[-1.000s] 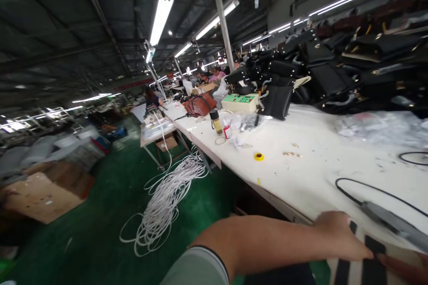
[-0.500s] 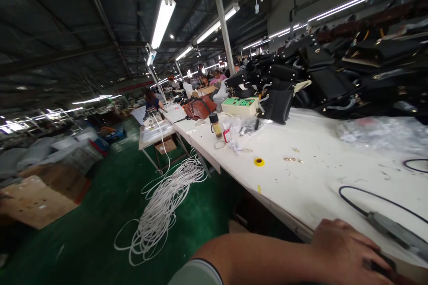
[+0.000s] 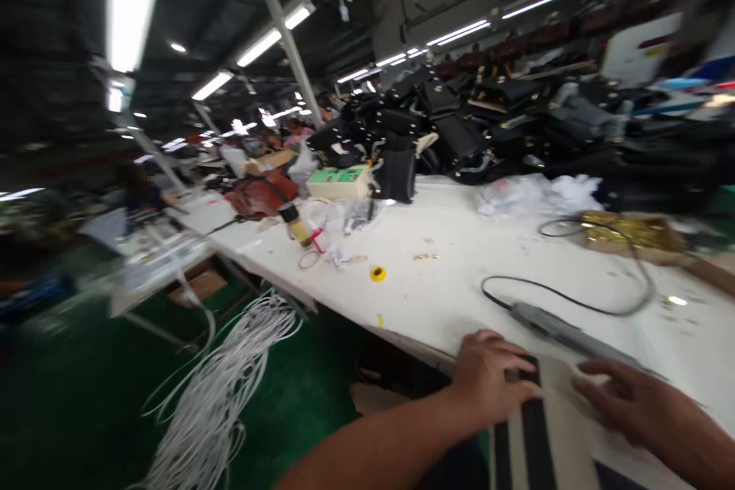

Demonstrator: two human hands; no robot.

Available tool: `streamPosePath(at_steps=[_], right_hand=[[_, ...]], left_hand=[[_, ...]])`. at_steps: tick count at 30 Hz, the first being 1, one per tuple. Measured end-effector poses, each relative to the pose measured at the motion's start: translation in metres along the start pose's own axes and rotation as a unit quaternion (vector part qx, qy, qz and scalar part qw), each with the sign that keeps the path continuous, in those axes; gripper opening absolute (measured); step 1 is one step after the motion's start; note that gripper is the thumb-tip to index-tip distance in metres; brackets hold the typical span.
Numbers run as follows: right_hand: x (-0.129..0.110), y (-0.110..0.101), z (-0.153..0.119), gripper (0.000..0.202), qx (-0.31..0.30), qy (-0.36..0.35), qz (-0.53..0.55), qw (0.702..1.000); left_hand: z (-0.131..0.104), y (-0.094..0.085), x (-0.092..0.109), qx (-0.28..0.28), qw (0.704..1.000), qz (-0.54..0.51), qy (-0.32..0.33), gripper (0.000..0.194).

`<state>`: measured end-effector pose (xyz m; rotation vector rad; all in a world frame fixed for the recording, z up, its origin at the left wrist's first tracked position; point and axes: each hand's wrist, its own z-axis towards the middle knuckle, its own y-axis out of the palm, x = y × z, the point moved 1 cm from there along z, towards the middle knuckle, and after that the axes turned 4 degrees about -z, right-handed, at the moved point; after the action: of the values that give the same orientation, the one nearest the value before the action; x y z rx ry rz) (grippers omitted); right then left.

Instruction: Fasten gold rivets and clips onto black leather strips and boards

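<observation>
At the table's front edge, my left hand (image 3: pixel 488 379) grips the dark top end of a beige-and-black striped panel (image 3: pixel 566 413), thumb and fingers closed on it. My right hand (image 3: pixel 637 406), somewhat blurred, reaches in from the right with fingers stretched out, at the panel's right side; whether it presses on the panel I cannot tell. Just beyond both hands lies a slim grey corded tool (image 3: pixel 574 333) with its dark cable looping over the table. The lower part of the panel runs out of view.
The white table (image 3: pixel 448 298) carries a yellow tape roll (image 3: pixel 377 274), small gold metal pieces (image 3: pixel 426 256), a bottle (image 3: pixel 295 226) and a green-topped control box (image 3: pixel 338 182). Black bags (image 3: pixel 453 130) pile behind. A box of gold parts (image 3: pixel 628 233) stands right. White cord (image 3: pixel 223 390) covers floor.
My view has swung to the right. The striped panel and my right hand have come into sight; my left hand now shows on the panel's dark end.
</observation>
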<state>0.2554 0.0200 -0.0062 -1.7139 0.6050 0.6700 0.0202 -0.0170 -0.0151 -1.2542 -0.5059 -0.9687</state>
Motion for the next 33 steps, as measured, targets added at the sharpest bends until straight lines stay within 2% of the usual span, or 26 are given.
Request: streamPosePath(at_steps=[2,4,7,10,14,18,22,27,33], right_hand=[[-0.01,-0.029,-0.02,0.042,-0.023,0.005,0.009,1.0],[-0.013,-0.054,-0.026,0.04,-0.005,0.021,0.007,1.0],[0.004,-0.083,-0.018,0.034,0.067,0.067,-0.008,0.995],[0.029,-0.102,-0.001,0.029,0.134,0.092,-0.048,0.986],[0.045,-0.114,0.035,0.026,0.168,0.095,-0.081,0.978],[0.05,-0.12,0.071,0.027,0.192,0.09,-0.118,0.97],[0.053,-0.123,0.094,0.031,0.194,0.079,-0.149,0.966],[0.051,-0.13,0.106,0.029,0.185,0.067,-0.148,0.969],[0.052,-0.144,0.095,0.038,0.178,0.081,-0.112,0.974]], left_hand=[[0.002,-0.009,0.011,0.018,1.0,0.015,-0.009,0.025],[0.008,-0.017,0.015,0.018,0.999,0.041,-0.015,0.026],[0.016,-0.022,0.013,-0.007,0.997,0.072,0.001,0.024],[0.016,-0.022,0.011,-0.02,0.995,0.099,0.017,0.022],[0.013,-0.02,0.006,-0.013,0.993,0.118,0.03,0.02],[0.014,-0.021,0.004,-0.018,0.992,0.122,0.036,0.021],[0.015,-0.023,0.01,-0.017,0.991,0.129,0.038,0.02],[0.016,-0.024,0.012,-0.019,0.989,0.138,0.041,0.019],[0.014,-0.022,0.007,-0.019,0.99,0.134,0.045,0.019]])
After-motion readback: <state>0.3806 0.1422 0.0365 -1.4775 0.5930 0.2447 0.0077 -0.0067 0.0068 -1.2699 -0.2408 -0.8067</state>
